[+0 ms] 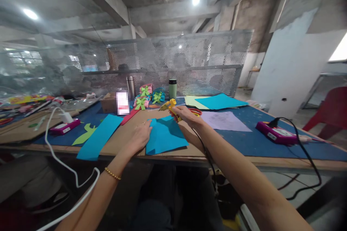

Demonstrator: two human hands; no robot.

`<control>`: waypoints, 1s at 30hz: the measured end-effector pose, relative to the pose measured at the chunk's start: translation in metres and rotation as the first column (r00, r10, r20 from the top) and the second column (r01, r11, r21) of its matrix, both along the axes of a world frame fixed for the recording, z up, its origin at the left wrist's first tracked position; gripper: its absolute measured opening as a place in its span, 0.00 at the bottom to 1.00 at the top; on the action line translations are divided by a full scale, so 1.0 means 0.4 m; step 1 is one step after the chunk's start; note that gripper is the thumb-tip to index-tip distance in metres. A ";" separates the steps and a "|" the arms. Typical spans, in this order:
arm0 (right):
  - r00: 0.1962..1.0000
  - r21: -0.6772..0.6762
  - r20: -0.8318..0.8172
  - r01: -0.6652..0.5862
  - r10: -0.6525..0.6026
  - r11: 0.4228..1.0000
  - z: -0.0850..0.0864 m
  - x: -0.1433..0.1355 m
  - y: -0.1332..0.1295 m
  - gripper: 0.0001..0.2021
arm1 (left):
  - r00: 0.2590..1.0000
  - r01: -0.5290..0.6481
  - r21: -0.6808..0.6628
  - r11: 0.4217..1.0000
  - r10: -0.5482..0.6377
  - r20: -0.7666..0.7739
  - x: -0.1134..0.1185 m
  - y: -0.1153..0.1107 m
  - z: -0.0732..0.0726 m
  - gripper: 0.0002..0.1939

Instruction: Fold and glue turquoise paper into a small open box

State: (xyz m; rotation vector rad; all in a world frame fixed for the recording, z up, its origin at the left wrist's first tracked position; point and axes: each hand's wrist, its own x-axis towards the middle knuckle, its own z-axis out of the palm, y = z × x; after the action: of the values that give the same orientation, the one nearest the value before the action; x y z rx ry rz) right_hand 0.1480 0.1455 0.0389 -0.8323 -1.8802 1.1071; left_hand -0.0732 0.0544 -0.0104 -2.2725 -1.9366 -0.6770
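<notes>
My right hand (185, 114) is closed around a yellow hot glue gun (172, 104), held above the far edge of a bright blue sheet (166, 138). The gun's cord runs down past my right forearm. At the sheet's left edge, my left hand (141, 133) has its fingers curled and grips the edge. The sheet looks folded, and it lies on brown cardboard at the table's front. Red-handled scissors (195, 111) are just beyond my right hand, partly hidden by it. To the left lie a long blue strip (101, 135) and a green leaf-shaped cutout (85, 134).
Small craft pieces with green bows (141, 102), a green thermos (172, 88) and a steel flask (131, 86) stand at the back. A purple sheet (226, 121) and more blue sheets (222, 101) lie right. Purple power strips (276, 133) with cords sit at both sides.
</notes>
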 end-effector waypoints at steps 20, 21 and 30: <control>0.997 0.047 -0.067 -0.029 0.032 0.998 -0.013 0.019 0.017 0.18 | 0.951 -0.017 -0.051 0.999 0.000 -0.309 0.028 0.090 0.053 0.20; 0.997 0.048 -0.072 -0.029 0.033 0.998 -0.013 0.019 0.019 0.18 | 0.950 -0.018 -0.048 0.999 0.002 -0.312 0.028 0.088 0.053 0.20; 0.996 0.008 -0.087 -0.003 0.003 1.000 -0.008 0.020 0.015 0.18 | 0.946 -0.051 -0.041 0.998 0.035 -0.323 0.026 0.111 0.038 0.20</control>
State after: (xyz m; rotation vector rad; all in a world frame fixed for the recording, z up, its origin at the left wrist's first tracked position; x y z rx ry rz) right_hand 0.1560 0.1515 0.0355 -0.7651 -1.8134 1.1195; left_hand -0.0629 0.0988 0.0048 -2.1933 -1.8547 -0.2345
